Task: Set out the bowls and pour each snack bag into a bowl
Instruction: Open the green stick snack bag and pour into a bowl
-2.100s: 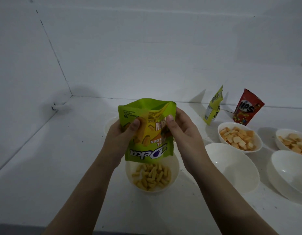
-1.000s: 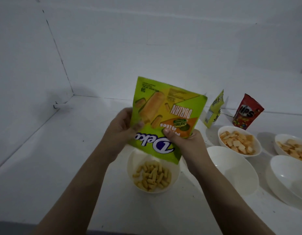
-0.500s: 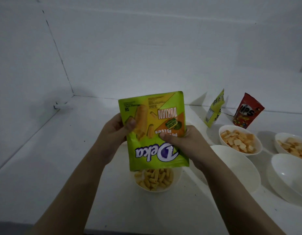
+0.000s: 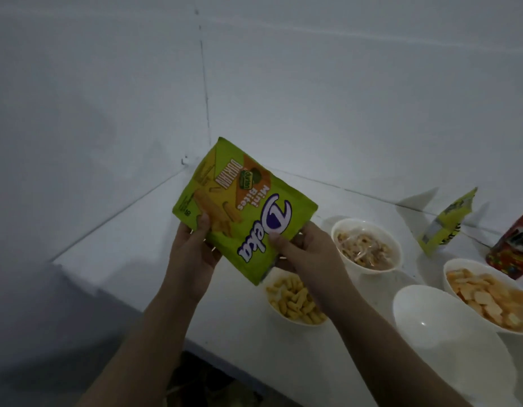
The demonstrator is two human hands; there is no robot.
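The green snack bag has swung leftward and tilted; left hand and right hand pinch it above the bowl of sticks.

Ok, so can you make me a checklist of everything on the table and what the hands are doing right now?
Surface: white table in a white-walled corner, dim light.
Job's things: green Deka Mini Bites bag, held tilted above the bowl of stick snacks; bowl of mixed snacks; bowl of square crackers; empty white bowl; yellow bag and red bag standing at the back.
Clutter: nothing seen.
Hands: left hand and right hand each grip the Deka bag's lower edge.
Cables: nothing seen.
Surroundings: dark floor below the table edge, unclear.
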